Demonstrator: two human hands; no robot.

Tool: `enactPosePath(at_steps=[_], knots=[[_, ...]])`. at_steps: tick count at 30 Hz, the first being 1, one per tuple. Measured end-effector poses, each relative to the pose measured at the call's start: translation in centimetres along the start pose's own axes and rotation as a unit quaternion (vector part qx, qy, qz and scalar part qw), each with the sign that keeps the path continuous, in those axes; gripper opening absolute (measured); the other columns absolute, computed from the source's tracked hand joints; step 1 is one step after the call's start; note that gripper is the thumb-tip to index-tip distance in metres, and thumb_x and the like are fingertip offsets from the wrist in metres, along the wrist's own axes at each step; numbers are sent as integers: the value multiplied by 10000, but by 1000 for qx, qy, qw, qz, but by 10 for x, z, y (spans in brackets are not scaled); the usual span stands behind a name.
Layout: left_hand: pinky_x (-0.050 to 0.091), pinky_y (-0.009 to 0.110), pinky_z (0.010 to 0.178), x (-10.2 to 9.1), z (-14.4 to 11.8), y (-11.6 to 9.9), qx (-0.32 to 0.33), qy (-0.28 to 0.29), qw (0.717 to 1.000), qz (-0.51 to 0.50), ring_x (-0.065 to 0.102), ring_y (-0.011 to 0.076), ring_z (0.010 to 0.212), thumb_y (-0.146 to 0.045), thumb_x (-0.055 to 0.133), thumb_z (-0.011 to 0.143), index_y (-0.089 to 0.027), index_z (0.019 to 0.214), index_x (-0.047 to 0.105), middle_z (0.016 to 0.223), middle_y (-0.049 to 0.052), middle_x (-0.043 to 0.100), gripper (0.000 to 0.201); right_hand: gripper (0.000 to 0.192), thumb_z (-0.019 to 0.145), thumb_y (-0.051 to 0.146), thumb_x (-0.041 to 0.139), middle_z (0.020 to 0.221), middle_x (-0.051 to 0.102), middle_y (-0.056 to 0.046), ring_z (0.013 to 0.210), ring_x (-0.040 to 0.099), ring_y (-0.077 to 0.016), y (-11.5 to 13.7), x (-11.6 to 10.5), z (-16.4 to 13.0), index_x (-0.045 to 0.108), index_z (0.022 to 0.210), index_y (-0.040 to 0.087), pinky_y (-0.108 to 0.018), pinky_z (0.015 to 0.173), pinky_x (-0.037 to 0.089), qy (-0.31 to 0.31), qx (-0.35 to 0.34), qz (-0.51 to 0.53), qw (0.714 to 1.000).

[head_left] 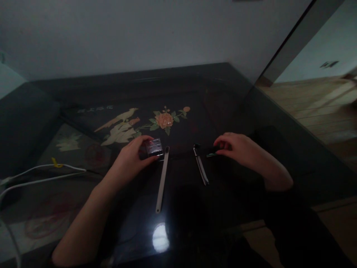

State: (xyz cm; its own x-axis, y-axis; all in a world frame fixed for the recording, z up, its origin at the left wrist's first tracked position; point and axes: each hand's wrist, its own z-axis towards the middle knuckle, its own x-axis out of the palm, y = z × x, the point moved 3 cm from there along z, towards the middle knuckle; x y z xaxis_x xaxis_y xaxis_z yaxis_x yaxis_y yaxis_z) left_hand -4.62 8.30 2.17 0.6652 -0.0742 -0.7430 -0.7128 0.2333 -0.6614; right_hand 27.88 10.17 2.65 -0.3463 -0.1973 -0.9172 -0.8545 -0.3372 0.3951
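Note:
My left hand [133, 159] grips a small clear plastic case [154, 146] resting on the dark glass table [178, 85]. Just right of it a long grey metal strip [162, 179] lies on the glass, pointing toward me. My right hand [237, 147] has its fingertips closed on a small dark object [211, 152] that sits on the table; what it is cannot be made out. A slim silver-and-black tool [200, 165] lies just left of that hand, angled toward me.
Under the glass shows a painted bird [119, 118] and an orange flower [164, 120]. White cables [41, 175] with a yellow tie run along the left. A wall stands behind the table; wooden floor [320, 108] lies to the right. A light reflection [161, 238] glares near the front edge.

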Motion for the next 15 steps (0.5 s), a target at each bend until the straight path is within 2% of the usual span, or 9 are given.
enactPosePath(at_steps=[2,3,7,10,15], knots=[[512,407,912,4,-3,-11,-23,-5,993,-119,641,235,1001,-328,768,699,-202,1142,538,1102,54,632,514,151,790,178,685,888,637,-27,753,616,-175,4,4,0,683,939,205,-282,674,447,27,-16,-8,999],[522,387,901,8,-5,-17,-42,9,982,-184,650,221,982,-309,778,688,-199,1138,536,1064,45,637,523,155,798,175,680,919,634,-32,778,619,-181,6,6,0,680,949,205,-286,688,452,37,-23,-13,999],[562,264,749,25,-14,-41,-121,71,911,-388,676,162,863,-191,809,630,-188,1129,548,982,19,650,563,149,820,153,650,972,628,-46,845,624,-200,14,11,2,669,961,198,-302,726,455,48,-40,-39,997],[558,214,709,34,-20,-53,-149,101,875,-450,691,153,865,-124,805,631,-182,1126,549,971,23,696,560,101,832,146,627,955,634,-48,844,622,-208,12,14,3,661,918,188,-308,722,449,55,-38,-52,996],[543,177,736,38,-26,-63,-156,122,853,-483,709,135,875,-92,778,690,-187,1154,535,943,24,748,532,69,822,135,620,903,641,-44,827,621,-203,10,16,3,637,865,186,-295,704,442,57,-41,-47,996]])
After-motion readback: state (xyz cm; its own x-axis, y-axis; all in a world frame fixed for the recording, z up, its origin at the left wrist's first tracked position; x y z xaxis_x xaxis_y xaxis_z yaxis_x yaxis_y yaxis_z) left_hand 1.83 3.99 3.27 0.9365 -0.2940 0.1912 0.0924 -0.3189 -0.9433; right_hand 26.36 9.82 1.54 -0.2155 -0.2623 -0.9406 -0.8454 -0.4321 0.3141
